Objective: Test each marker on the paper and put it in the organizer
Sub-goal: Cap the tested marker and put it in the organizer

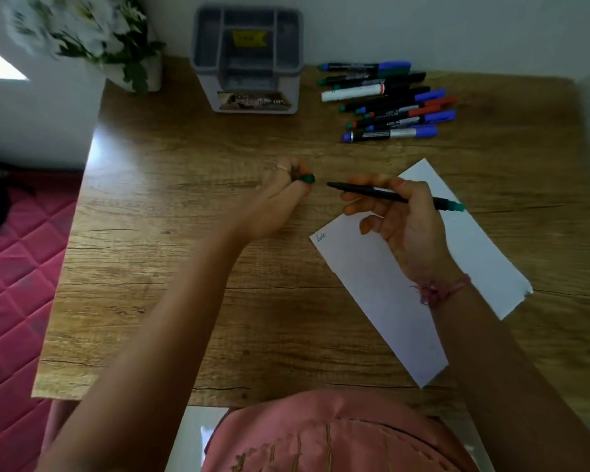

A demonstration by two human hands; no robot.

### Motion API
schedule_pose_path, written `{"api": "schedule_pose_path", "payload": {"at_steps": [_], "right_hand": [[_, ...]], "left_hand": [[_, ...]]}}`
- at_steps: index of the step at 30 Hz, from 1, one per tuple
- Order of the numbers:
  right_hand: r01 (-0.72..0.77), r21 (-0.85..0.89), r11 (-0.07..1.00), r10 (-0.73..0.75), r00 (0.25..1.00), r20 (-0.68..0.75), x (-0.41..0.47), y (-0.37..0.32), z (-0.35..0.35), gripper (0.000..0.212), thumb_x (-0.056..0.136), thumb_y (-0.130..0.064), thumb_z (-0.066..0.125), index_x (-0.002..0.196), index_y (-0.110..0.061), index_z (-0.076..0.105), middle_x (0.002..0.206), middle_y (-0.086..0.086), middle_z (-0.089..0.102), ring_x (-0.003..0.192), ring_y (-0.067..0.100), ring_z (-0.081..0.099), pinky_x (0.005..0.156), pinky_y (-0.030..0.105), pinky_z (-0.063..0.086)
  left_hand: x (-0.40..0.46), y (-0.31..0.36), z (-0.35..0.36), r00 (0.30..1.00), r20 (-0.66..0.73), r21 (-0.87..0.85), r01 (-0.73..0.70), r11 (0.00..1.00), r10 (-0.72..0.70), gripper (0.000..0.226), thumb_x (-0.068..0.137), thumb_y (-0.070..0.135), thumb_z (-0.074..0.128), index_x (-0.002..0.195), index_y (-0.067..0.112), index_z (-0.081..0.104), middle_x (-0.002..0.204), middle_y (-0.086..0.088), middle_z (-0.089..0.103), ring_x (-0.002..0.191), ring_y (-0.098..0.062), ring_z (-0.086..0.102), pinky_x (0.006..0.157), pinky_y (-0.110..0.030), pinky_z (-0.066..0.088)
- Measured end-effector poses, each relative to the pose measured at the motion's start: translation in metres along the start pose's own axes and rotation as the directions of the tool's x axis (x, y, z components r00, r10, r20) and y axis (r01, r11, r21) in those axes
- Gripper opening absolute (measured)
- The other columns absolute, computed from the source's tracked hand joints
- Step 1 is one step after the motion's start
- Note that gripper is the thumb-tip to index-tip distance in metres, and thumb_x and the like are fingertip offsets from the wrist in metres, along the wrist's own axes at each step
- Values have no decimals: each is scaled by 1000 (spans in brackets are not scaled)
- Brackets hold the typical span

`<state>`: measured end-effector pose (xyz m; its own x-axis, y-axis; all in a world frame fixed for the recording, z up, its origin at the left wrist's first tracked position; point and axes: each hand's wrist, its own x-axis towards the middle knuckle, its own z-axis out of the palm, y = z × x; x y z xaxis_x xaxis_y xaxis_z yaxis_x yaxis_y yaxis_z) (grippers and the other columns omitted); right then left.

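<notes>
My right hand [402,219] grips an uncapped black marker [365,191] with a green tail end, held level over the upper part of the white paper [365,287], tip pointing left. My left hand [280,195] holds the green cap [308,179] between its curled fingers, just left of the marker's tip, over the bare wood. A small scribble [321,237] marks the paper's left corner. The grey organizer [247,59] stands at the back of the desk, and I see no markers in its compartments. Several more capped markers [389,103] lie in a row to its right.
The wooden desk [184,267] meets a white wall at the back. A pot with white flowers [116,46] stands at the back left corner. A red quilted mattress [11,284] lies beyond the desk's left edge.
</notes>
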<state>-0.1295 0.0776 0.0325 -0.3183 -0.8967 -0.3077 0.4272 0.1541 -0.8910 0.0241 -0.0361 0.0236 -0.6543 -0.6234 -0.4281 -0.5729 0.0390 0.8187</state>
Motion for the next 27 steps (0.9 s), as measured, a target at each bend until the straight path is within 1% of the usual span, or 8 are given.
{"api": "schedule_pose_path", "payload": {"at_steps": [2, 5, 9, 14, 18, 22, 24, 27], "right_hand": [[14, -28, 1000, -15, 1000, -19, -4, -7, 3, 34, 90, -23, 33, 93, -11, 64, 84, 7, 72, 72, 16, 65, 53, 24, 46], [37, -71, 997, -43, 994, -97, -10, -16, 2, 23, 96, -9, 34, 85, -14, 54, 75, 8, 71, 65, 16, 64, 51, 24, 44], [57, -114, 992, -68, 993, -101, -18, -25, -4, 23, 96, -5, 34, 79, -13, 47, 73, 11, 71, 64, 19, 63, 53, 26, 43], [42, -171, 984, -56, 996, -74, -25, -30, -9, 22, 97, -7, 34, 80, -10, 47, 73, 10, 72, 63, 19, 63, 58, 28, 46], [49, -244, 969, -53, 999, -8, -30, -35, -20, 18, 98, -9, 37, 88, -3, 52, 78, 10, 73, 68, 18, 66, 59, 26, 49], [58, -318, 946, -20, 992, 124, -33, -41, -27, 12, 95, -11, 47, 97, -1, 52, 89, 10, 74, 78, 21, 70, 59, 23, 52], [42, -330, 943, 5, 990, 141, -34, -44, -25, 12, 90, -11, 55, 96, -1, 52, 92, 9, 74, 81, 23, 71, 60, 23, 54], [79, -325, 942, -37, 990, 133, -34, -44, -16, 19, 76, -19, 67, 88, -6, 59, 89, 10, 73, 79, 25, 72, 59, 25, 55]], "left_hand": [[-7, 3, 4, 999, 7, -39, -34, 999, 34, 11, 98, 30, 39, 108, 32, 42, 118, 2, 45, 101, -5, 44, 85, -22, 36], [-14, 2, 11, 994, -18, -127, -111, 986, 110, 13, 97, 26, 41, 101, 38, 44, 120, 1, 45, 115, -12, 44, 102, -32, 36], [-20, 5, 16, 983, -56, -182, -184, 966, 176, 14, 87, 33, 41, 100, 39, 45, 115, 5, 45, 112, -10, 45, 95, -26, 36], [-25, 13, 23, 972, -82, -148, -230, 962, 219, 13, 85, 32, 43, 97, 37, 46, 109, 6, 47, 105, -12, 46, 91, -29, 38], [-30, 15, 24, 960, -62, -90, -277, 957, 272, 23, 87, 29, 45, 104, 16, 51, 101, 9, 53, 97, -13, 49, 88, -34, 40], [-37, 20, 21, 955, 11, -159, -290, 944, 295, 14, 87, 27, 50, 99, 25, 58, 85, 11, 58, 76, -9, 54, 73, -31, 45], [-38, 24, 19, 950, 18, -171, -305, 937, 312, 11, 89, 28, 52, 97, 25, 60, 77, 10, 56, 66, -4, 50, 64, -24, 43], [-37, 32, 24, 954, -17, -138, -299, 944, 299, 9, 93, 27, 54, 93, 23, 61, 66, 20, 56, 57, 2, 48, 55, -12, 39]]}}
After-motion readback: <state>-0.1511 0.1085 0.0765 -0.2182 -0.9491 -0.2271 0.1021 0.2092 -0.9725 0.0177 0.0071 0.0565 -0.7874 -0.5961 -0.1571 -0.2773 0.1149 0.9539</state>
